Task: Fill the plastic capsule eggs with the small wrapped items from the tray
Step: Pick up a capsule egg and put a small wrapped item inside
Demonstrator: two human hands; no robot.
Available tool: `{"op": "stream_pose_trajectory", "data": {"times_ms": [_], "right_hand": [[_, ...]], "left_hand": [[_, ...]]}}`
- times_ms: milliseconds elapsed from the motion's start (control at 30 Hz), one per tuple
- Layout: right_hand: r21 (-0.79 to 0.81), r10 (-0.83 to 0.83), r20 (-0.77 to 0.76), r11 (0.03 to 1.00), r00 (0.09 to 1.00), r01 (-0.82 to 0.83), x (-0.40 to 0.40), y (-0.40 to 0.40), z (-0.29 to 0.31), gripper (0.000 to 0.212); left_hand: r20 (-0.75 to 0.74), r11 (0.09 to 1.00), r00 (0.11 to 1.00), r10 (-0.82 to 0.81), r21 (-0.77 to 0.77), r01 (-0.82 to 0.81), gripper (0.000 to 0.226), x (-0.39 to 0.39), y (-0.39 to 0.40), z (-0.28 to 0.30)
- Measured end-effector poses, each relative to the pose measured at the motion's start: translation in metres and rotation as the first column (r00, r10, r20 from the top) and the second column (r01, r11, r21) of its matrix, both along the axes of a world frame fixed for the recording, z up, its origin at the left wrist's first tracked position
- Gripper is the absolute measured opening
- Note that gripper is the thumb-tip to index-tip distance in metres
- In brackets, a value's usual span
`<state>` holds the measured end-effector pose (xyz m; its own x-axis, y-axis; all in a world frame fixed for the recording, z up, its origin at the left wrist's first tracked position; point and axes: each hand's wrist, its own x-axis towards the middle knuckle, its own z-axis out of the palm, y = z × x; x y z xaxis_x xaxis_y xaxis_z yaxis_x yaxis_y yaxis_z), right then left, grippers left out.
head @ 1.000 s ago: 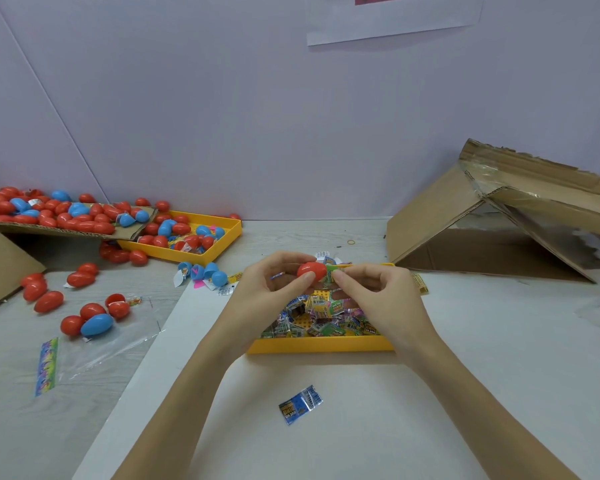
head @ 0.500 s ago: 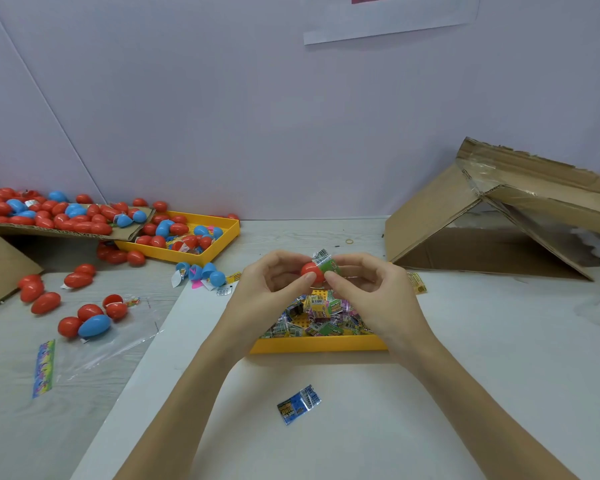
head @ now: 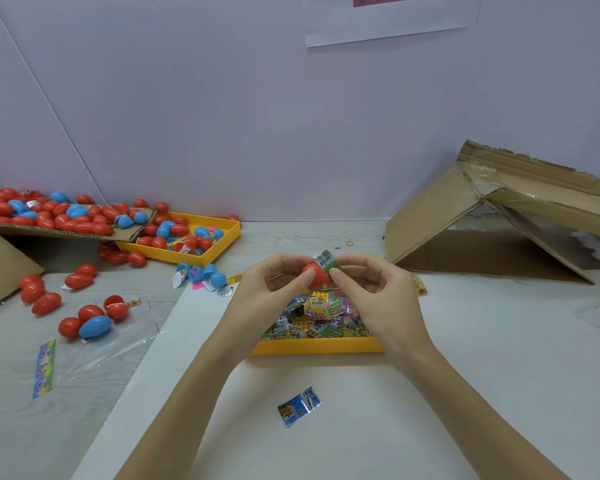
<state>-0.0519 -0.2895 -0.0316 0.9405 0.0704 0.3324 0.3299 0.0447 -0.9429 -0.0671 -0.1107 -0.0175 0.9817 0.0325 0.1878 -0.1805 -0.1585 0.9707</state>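
Red capsule egg half (head: 313, 273) is held up over the far end of the near yellow tray (head: 317, 347), between both hands. Left hand (head: 269, 287) grips the egg half, thumb and curled fingers round it. Right hand (head: 371, 289) pinches a green wrapped item (head: 328, 263) against the egg's open side; packet sticks up, partly in, partly out. How deep it sits: can't tell, fingers cover the joint.

Near tray holds a heap of small wrapped items (head: 321, 318), mixed green, yellow, pink. It sits on a white sheet (head: 465, 375). One blue wrapped packet (head: 299, 406) lies loose on the sheet, nearer the camera and apart from the tray.

Left side: second yellow tray (head: 222, 242) with red and blue eggs in it, touching a cardboard flap (head: 132, 233) piled with more eggs. Loose red eggs (head: 45, 303) and a blue egg (head: 95, 326) are scattered on the table, some on clear plastic film. Open blue halves (head: 205, 273) are just off the sheet's far-left corner.

Right: a torn cardboard box (head: 499, 220) on its side.
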Motion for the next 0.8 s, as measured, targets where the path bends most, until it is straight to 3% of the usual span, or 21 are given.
{"op": "stream_pose_trajectory", "data": {"times_ms": [300, 533, 667, 800], "right_hand": [[-0.051, 0.057, -0.094, 0.997, 0.994, -0.062, 0.0, 0.0, 0.0, 0.025], [0.179, 0.187, -0.29, 0.974, 0.939, -0.139, -0.002, 0.001, 0.005, 0.041], [0.526, 0.477, -0.416, 0.821, 0.774, -0.223, -0.004, -0.001, 0.013, 0.052], [0.657, 0.684, -0.437, 0.686, 0.585, -0.311, -0.005, -0.004, 0.021, 0.024]], "left_hand": [[0.077, 1.0, 0.997, -0.014, -0.014, 0.016, 0.028, -0.002, 0.001, -0.002], [0.215, 0.999, 0.976, 0.037, -0.008, -0.036, 0.034, -0.006, -0.007, 0.0], [0.273, 0.997, 0.962, -0.008, 0.07, -0.012, 0.041, -0.007, -0.008, 0.001], [0.341, 0.993, 0.94, 0.022, 0.103, -0.061, 0.036, -0.007, -0.007, 0.002]]}}
